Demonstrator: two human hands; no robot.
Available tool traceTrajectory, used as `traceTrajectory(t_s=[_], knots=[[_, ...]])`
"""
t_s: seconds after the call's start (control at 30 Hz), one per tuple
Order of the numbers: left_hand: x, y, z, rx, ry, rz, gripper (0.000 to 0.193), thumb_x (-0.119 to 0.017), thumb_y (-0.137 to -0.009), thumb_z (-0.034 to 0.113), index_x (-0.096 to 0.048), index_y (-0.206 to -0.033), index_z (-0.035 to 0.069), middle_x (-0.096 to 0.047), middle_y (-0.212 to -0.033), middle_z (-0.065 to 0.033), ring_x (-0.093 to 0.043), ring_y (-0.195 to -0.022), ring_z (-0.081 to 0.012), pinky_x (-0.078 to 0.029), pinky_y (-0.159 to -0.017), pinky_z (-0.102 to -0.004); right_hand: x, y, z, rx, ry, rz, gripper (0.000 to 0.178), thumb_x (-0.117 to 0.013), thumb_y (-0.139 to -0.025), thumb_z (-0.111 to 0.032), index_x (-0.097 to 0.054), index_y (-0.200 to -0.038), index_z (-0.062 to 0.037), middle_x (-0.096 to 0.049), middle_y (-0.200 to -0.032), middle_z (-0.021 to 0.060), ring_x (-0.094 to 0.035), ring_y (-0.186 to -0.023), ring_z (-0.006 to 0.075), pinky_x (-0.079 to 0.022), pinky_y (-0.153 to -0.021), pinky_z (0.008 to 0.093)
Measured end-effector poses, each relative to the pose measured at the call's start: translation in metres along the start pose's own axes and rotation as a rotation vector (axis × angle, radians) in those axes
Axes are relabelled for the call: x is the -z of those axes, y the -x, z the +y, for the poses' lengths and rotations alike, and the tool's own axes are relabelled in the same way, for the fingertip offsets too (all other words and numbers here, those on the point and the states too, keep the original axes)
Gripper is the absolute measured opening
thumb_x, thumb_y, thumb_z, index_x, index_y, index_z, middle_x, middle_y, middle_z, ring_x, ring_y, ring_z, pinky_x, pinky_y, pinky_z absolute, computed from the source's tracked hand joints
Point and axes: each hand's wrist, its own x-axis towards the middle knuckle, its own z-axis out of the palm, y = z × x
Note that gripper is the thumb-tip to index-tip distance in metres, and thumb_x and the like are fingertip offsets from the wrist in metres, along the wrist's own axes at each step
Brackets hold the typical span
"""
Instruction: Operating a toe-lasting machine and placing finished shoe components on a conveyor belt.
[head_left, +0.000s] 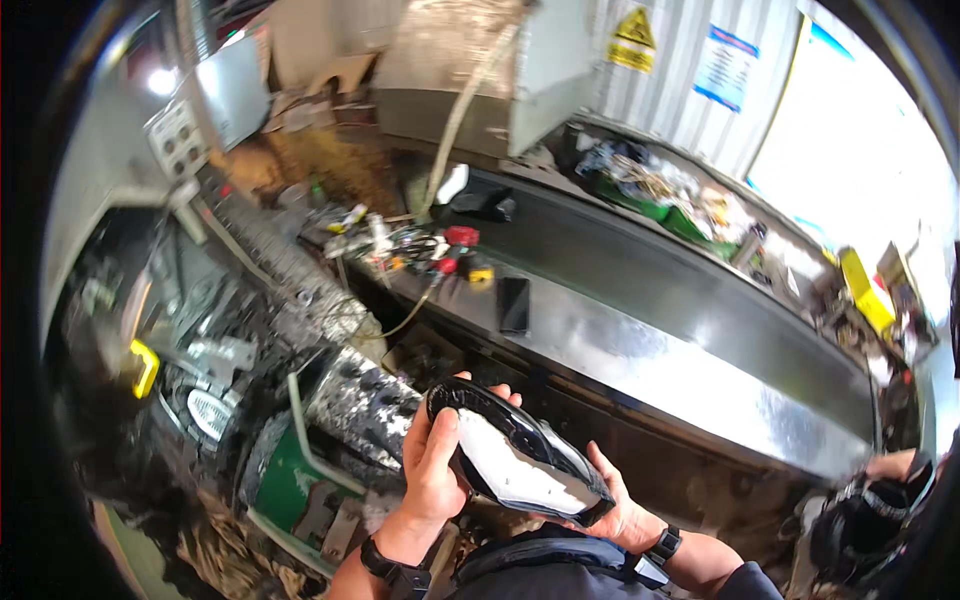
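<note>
Both hands hold a glossy black, elongated shell-like part with a white face (520, 462), much like a car side mirror, in front of my body. My left hand (435, 460) is closed on its upper left end, the thumb lying on the near rim and the fingertips showing behind it. At the lower right end my right hand (622, 508) grips it from the side and beneath; part of those fingers is hidden by the part. The part is tilted, its white face turned up toward me. A dark band circles each wrist.
Beyond my hands runs a long metal trough (640, 360), a dark phone (513, 305) on its near ledge. Red-and-yellow tools and cables (460, 250) clutter its left part. A green bin (285, 485) and piled scrap (210, 410) are at left, a black bag (865, 530) at lower right.
</note>
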Motion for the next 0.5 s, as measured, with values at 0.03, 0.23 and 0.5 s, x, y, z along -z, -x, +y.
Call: traceTrajectory(t_s=[0.03, 0.23, 0.5], knots=[[-0.009, -0.012, -0.015, 0.036, -0.01, -0.022, 0.048, -0.045, -0.107, 0.035, -0.043, -0.144, 0.004, -0.06, -0.131, -0.0245, -0.058, -0.124, -0.0422, -0.046, -0.107, -0.0535, -0.001, 0.009, -0.007, 0.027, -0.027, -0.021, 0.075, -0.049, -0.097, -0.06, -0.041, -0.152, -0.0104, -0.046, -0.15, 0.0243, -0.051, -0.124, 0.0577, -0.047, -0.099, 0.0694], [-0.076, -0.09, -0.117, 0.29, 0.143, -0.011, 0.056, -0.04, -0.106, 0.049, -0.045, -0.142, 0.006, -0.062, -0.128, -0.021, -0.057, -0.123, -0.0391, -0.042, -0.11, -0.0506, -0.003, 0.08, -0.073, 0.408, 0.112, 0.321, 0.065, -0.058, -0.094, -0.054, -0.053, -0.14, -0.0083, -0.053, -0.143, 0.0217, -0.05, -0.13, 0.045, -0.045, -0.106, 0.0594], [-0.115, -0.151, -0.256, 0.445, 0.108, 0.147, 0.074, -0.039, -0.099, 0.067, -0.054, -0.131, 0.001, -0.065, -0.116, -0.02, -0.063, -0.106, -0.0327, -0.048, -0.101, -0.0459, 0.022, 0.121, -0.163, 0.582, -0.01, 0.114, 0.046, -0.068, -0.094, -0.034, -0.061, -0.133, -0.0103, -0.067, -0.129, 0.0087, -0.063, -0.117, 0.0223, -0.047, -0.106, 0.0412]])
